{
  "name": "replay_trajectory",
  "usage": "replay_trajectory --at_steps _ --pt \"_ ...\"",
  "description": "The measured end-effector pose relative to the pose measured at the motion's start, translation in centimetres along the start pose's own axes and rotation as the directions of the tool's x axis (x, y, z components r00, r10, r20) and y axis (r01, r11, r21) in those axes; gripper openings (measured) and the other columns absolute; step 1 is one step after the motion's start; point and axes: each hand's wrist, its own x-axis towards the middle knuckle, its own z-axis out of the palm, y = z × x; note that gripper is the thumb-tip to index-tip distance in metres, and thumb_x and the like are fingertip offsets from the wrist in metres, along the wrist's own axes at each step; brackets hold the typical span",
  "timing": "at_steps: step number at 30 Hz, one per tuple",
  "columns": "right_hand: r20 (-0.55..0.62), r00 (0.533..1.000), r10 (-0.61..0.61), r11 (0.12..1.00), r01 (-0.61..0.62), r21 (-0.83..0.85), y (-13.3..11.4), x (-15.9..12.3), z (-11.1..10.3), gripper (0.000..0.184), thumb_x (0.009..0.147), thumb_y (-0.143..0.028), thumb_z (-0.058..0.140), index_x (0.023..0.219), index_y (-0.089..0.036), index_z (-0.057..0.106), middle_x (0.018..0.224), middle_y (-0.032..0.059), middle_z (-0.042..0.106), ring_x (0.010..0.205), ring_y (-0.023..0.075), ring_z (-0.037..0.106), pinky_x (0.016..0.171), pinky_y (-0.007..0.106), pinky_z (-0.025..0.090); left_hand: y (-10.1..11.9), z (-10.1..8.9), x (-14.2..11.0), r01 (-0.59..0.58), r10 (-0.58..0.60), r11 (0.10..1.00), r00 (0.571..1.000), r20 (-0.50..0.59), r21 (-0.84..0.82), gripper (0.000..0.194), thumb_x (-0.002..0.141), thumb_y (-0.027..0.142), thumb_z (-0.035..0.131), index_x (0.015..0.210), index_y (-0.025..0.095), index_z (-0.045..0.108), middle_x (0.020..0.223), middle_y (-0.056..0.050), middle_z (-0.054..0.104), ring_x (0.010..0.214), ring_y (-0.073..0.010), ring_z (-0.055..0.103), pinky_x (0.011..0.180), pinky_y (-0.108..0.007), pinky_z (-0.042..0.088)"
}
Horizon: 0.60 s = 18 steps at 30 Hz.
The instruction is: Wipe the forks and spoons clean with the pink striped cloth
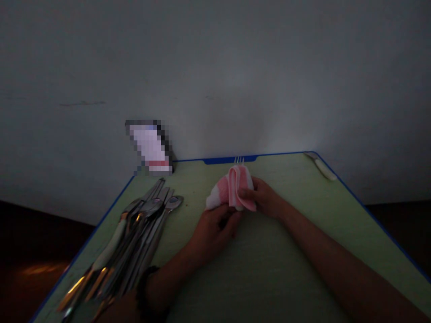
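Left of the cloth (233,187), the screen (148,146) is pixelated, unreadable.

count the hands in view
2: the left hand at the lower edge of the pink-and-white cloth, the right hand gripping its right side. No others show.

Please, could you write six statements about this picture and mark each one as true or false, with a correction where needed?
1. The right hand holds the cloth. True.
2. The cloth is plain blue. False: it is pink and white.
3. A fork sticks out past the cloth. True.
4. The fork's tines point toward the person. False: they point away, toward the wall.
5. The cutlery pile includes spoons. True.
6. The cutlery pile lies right of the cloth. False: it lies left of it.
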Motion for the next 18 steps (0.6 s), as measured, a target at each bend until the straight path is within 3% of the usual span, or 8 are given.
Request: replay_trajectory --at_steps 8,18 --pt "-0.088 0.995 0.046 0.992 -0.056 -0.112 -0.34 -0.14 0.07 0.037 0.071 -0.049 0.063 0.082 -0.013 0.061 0.071 0.0037 0.062 0.063 0.0127 0.054 0.059 0.025 0.042 -0.03 -0.05 -0.14 -0.018 0.019 0.999 0.999 0.032 -0.034 0.025 0.091 0.025 0.043 0.07 0.015 0.054 0.056 0.005 0.051 0.049 -0.0068 0.045 0.048 -0.016 0.034" --pt "-0.131 0.988 0.078 0.994 -0.086 -0.06 -0.91 -0.24 0.6 0.044 0.069 -0.058 0.06 0.069 -0.014 0.058 0.059 0.0007 0.057 0.051 0.0091 0.047 0.049 0.022 0.038 0.27 -0.15 -0.03 0.033 -0.032 0.999 0.998 0.047 -0.028 0.027 0.091 0.029 0.042 0.07 0.016 0.055 0.053 0.004 0.052 0.047 -0.0081 0.045 0.048 -0.018 0.035"
